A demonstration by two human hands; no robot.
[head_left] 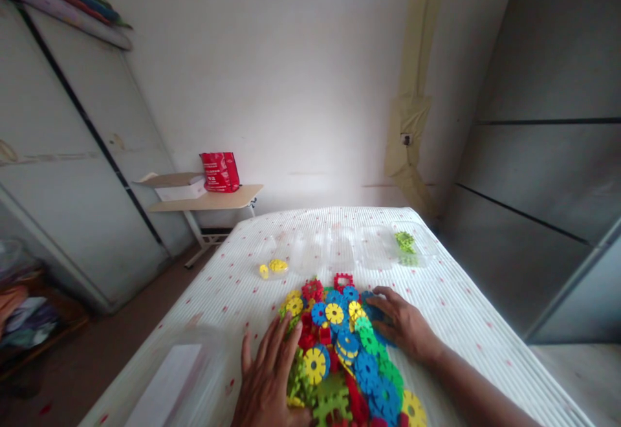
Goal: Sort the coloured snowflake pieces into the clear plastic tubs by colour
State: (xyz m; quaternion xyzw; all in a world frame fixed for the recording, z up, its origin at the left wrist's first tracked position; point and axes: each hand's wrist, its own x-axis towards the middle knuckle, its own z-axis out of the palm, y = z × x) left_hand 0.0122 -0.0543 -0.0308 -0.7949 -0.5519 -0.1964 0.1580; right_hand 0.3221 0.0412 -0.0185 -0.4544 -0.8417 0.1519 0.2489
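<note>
A heap of plastic building pieces lies on the striped cloth in front of me, with slotted discs such as a yellow snowflake disc, blue snowflake discs, green snowflake discs, red square pieces and a lime-green notched piece. My left hand rests along the heap's left side, fingers spread. Against the upper right edge lies my right hand, its fingers apart over blue discs. Neither hand grips a piece that I can see.
A row of clear plastic containers stands beyond the heap. Yellow pieces lie at the left end, lime-green pieces in the rightmost one. A clear box with a white panel is at near left. A side table holds a red bag.
</note>
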